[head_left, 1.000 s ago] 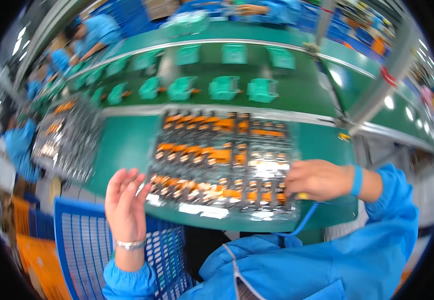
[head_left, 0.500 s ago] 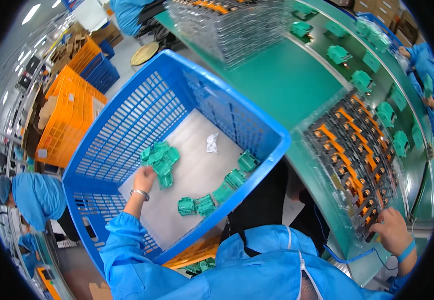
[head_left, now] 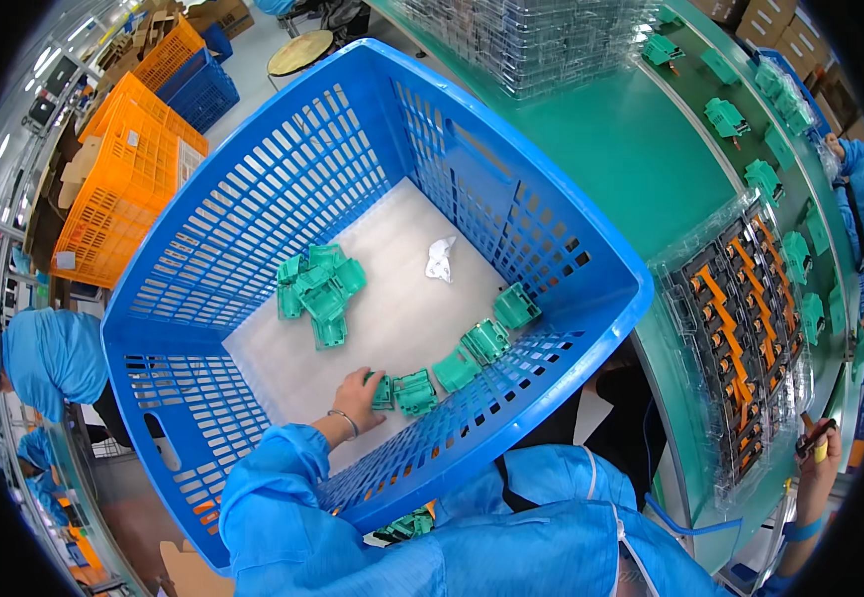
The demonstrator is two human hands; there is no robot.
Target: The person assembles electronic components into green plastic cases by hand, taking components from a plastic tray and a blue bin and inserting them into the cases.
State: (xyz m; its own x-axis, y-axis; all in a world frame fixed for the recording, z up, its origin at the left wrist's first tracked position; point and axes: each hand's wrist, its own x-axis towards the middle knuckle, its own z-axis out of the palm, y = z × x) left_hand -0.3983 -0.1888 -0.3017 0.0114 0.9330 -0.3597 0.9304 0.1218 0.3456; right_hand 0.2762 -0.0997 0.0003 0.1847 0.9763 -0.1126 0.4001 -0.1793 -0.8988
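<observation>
My left hand (head_left: 356, 405) is down inside a blue plastic basket (head_left: 273, 134). Its fingers are curled over the green plastic housing (head_left: 383, 391) at the near end of a curved row. Several more housings follow in that row, among them one green housing (head_left: 416, 392) right beside it. A loose pile of green housings (head_left: 318, 289) lies farther back on the white liner (head_left: 392, 234). At the right edge, my right hand (head_left: 822, 466) is closed around a small dark component (head_left: 812, 434), raised beside a clear tray of black-and-orange components (head_left: 735, 343).
A crumpled white scrap (head_left: 440, 260) lies in the basket. Stacked clear trays (head_left: 541, 45) stand on the green worktable (head_left: 641, 159). Green housings (head_left: 726, 117) line the conveyor at right. Orange crates (head_left: 128, 179) and a co-worker in blue (head_left: 54, 363) are at left.
My left hand has moved from the housing pile to the near end of the row. My right hand has lifted off the tray's near corner with a small dark component. The view has shifted.
</observation>
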